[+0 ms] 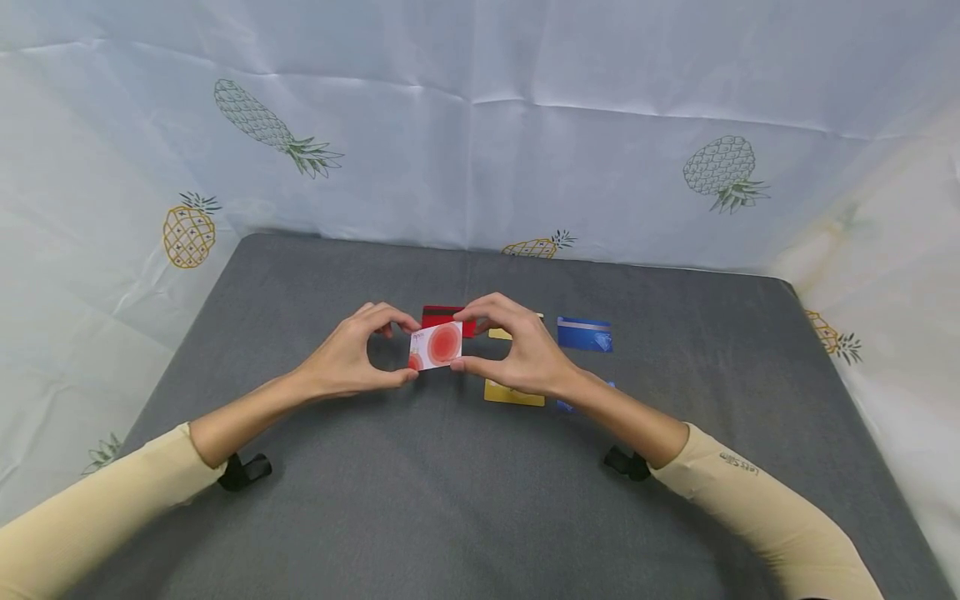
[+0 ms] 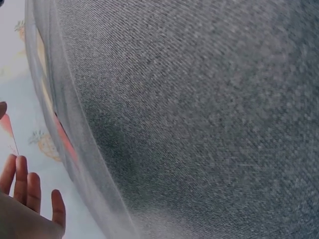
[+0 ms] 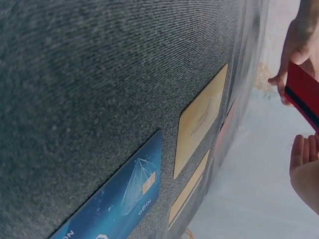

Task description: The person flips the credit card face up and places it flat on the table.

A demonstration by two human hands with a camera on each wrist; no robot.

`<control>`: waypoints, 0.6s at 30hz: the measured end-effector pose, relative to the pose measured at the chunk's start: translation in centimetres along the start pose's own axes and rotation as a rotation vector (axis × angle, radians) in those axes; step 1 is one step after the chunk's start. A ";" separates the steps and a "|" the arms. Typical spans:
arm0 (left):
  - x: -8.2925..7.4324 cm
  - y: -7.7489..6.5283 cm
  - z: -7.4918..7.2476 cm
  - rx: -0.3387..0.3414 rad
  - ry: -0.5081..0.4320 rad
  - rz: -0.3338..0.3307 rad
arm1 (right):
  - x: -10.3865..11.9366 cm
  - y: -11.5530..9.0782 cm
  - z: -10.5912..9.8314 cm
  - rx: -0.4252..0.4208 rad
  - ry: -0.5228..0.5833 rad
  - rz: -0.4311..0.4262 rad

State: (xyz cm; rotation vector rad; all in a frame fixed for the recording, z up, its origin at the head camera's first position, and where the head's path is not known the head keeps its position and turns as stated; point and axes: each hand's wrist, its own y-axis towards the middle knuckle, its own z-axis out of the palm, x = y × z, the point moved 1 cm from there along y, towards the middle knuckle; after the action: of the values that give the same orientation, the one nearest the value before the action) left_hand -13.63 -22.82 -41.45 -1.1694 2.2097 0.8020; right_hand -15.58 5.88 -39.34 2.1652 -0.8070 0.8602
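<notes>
Card in my hands: the white card with red circles [image 1: 437,345] is raised off the table, in front of the red card [image 1: 437,317] and overlapping its near edge in the head view.
My left hand [image 1: 351,350]: thumb and finger pinch the white card's left end.
My right hand [image 1: 521,346]: thumb and finger pinch its right end.
Lying right of the red card: the far gold card [image 1: 498,333], partly behind my right hand; further right, the far blue card [image 1: 585,335], with a pale stripe.
Lying nearer me and right of the red card: the near gold card [image 1: 514,395]; beyond it, the near blue card [image 1: 564,407], mostly under my wrist.
Writing on the white card: small lettering at its upper left, too small for me to read.
Writing on the near blue card: the right wrist view gives "logo", upside down beside a chip, and "NO" at the picture's edge.
Writing on the near gold card: faint script, illegible to me.
Writing on my right sleeve [image 1: 757,500]: "Let's Slim", inverted.
Only in the right wrist view: the back of my pinched card, red with a dark stripe.
Left wrist view: mostly grey tabletop [image 2: 209,119]; the lying cards are thin slivers.
</notes>
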 end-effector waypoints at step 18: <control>0.6 0.1 -0.2 0.018 0.034 -0.004 | -0.1 -0.1 0.1 -0.017 0.014 -0.013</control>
State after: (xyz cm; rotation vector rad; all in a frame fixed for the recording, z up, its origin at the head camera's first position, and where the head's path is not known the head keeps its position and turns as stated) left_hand -14.09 -23.26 -41.67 -1.1866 2.2374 0.7644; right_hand -15.50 5.91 -39.49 2.1449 -0.7907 0.8577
